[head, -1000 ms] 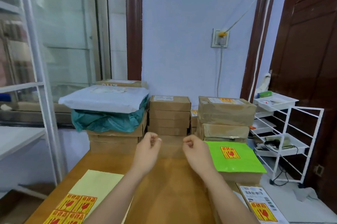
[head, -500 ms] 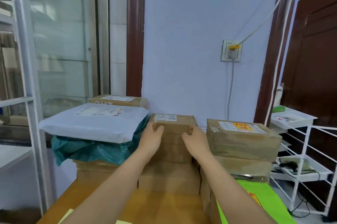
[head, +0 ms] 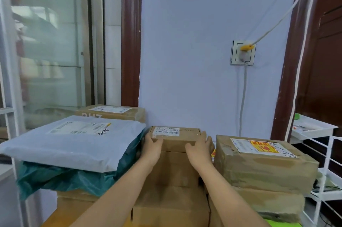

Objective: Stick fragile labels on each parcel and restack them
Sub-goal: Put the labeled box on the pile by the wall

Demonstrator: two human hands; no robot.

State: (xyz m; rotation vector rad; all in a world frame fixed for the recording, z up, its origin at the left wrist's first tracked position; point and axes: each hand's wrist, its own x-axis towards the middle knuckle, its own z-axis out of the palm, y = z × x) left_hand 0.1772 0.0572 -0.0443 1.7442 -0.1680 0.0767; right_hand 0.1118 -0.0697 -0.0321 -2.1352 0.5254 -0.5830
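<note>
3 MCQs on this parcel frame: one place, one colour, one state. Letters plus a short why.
1. Where is the parcel that both hands hold?
A. on top of the middle stack
B. on the white rack
C. on the grey mailer bag

2. What colour is the bag under the grey mailer bag?
A. red
B. teal green
C. black

3. Does the held parcel carry a red and yellow fragile label on top?
A. yes, in the middle of its top
B. no, only a white shipping label
C. its top is hidden

Key: 1 A, the left hand and right hand grip the sides of the top box of the middle stack. 2 B, the teal bag shows below the grey mailer bag. 3 B, only a white shipping label lies on it, while the right-hand box has a fragile label.
</note>
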